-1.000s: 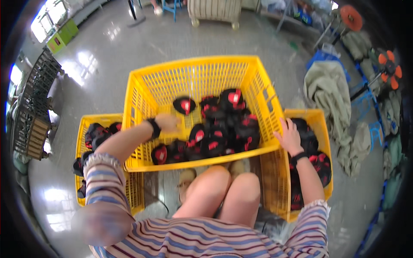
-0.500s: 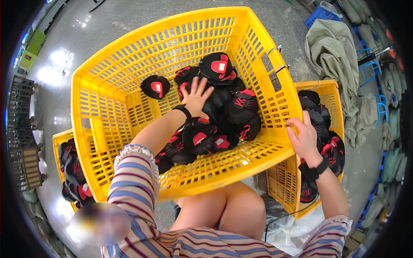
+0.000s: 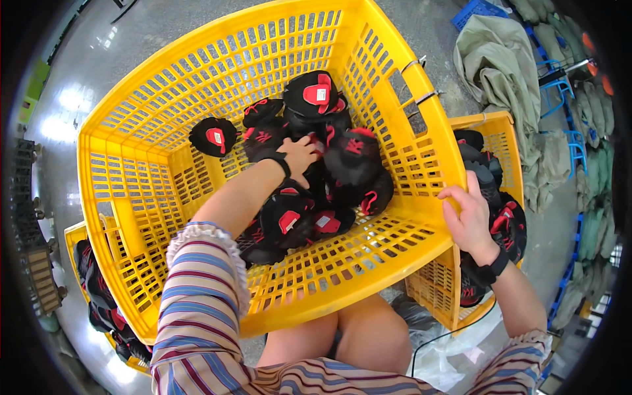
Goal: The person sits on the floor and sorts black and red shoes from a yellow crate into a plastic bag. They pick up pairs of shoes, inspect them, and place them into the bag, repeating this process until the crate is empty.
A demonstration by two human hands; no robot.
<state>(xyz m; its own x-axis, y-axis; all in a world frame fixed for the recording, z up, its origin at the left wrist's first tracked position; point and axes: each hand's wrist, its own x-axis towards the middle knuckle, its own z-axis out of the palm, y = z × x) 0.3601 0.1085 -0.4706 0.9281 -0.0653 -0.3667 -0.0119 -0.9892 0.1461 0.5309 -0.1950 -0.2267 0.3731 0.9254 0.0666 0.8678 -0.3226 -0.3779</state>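
Note:
A large yellow slotted plastic basket [image 3: 263,316] sits tilted above my knees, with several black caps with red trim heaped in its middle and right. Inside it, my left hand [image 3: 299,158] has its fingers bent onto the edge of a blurred black cap [image 3: 354,157] with red embroidery. Its fingertips are partly smeared by motion. My right hand [image 3: 471,214] grips the basket's right rim near the front corner, thumb and fingers on the edge. A cap [image 3: 214,136] with a red lining lies apart at the left, and another cap [image 3: 315,95] rests on the far side of the heap.
A second yellow basket [image 3: 517,158] with black and red caps stands at the right, and another yellow basket [image 3: 74,238] at the lower left. Beige cloth [image 3: 497,62] lies on the floor at the far right, beside a blue crate [image 3: 475,13]. Clear plastic [image 3: 447,359] lies by my knees.
My left hand has gone from spread fingers on the heap to bent fingers at a cap's edge; that cap has shifted. The view has moved slightly. My right hand stays on the rim.

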